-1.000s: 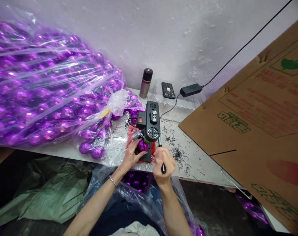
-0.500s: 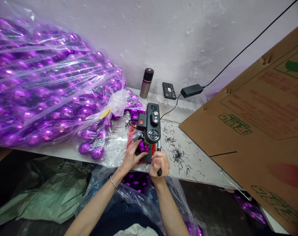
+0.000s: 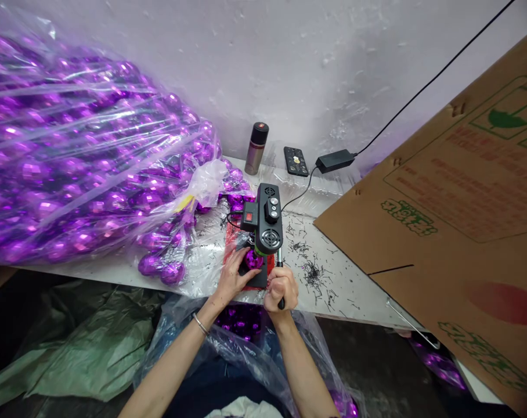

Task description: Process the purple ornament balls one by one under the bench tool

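A shiny purple ball [image 3: 253, 259] sits under the head of a small black bench drill press [image 3: 270, 217]. My left hand [image 3: 234, 276] curls its thumb and fingers around the ball's left and near sides, holding it on the black base [image 3: 259, 280]. My right hand [image 3: 281, 289] is wrapped in a fist around the press's black-gripped lever [image 3: 281, 303]. The machine's head covers the top of the ball, so the contact point there is hidden. A red switch [image 3: 248, 216] shows on the machine's left side.
A big clear bag of purple balls [image 3: 85, 162] fills the left, with loose balls [image 3: 173, 273] near it. Behind stand a bottle [image 3: 256, 148], a phone [image 3: 295, 161] and a power adapter [image 3: 335, 161]. Black shavings [image 3: 313, 274] litter the table [image 3: 348, 290]. A cardboard box [image 3: 455, 232] leans in at right.
The view has shifted slightly. Both hands keep the same grip, on the ball and on the lever, with no clear movement of either.
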Action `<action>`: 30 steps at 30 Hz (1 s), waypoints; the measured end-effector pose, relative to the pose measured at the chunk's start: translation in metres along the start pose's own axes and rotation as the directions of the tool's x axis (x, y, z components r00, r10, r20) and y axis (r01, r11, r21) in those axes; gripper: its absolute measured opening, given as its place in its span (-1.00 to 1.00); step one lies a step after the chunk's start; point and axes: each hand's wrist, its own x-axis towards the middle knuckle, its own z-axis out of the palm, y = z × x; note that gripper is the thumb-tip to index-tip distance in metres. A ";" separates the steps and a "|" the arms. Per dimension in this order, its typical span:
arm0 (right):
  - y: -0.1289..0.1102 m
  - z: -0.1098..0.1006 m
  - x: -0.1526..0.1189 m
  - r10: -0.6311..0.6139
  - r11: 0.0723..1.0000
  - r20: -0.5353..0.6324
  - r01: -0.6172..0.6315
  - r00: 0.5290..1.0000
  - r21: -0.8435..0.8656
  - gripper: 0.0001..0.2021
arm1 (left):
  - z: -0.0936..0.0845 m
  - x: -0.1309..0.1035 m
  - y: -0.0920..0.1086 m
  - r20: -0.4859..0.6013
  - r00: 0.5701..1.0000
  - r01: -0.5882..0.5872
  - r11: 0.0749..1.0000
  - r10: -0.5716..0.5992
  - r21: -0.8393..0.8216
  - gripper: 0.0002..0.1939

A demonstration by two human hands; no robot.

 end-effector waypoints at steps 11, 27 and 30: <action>0.005 0.003 0.002 -0.075 0.997 -0.006 0.075 0.997 -0.013 -0.66 | 0.001 0.002 -0.001 -0.023 0.998 -0.061 0.998 0.060 -0.020 -0.42; -0.040 -0.012 0.072 0.224 0.971 0.049 -0.227 0.973 0.077 -0.62 | -0.011 -0.005 0.013 -0.051 0.998 0.027 0.996 -0.031 -0.083 -0.39; -0.039 -0.011 0.065 0.210 0.974 0.050 -0.213 0.976 0.074 -0.63 | -0.024 -0.038 0.023 -0.010 1.000 0.015 0.994 -0.016 -0.108 -0.33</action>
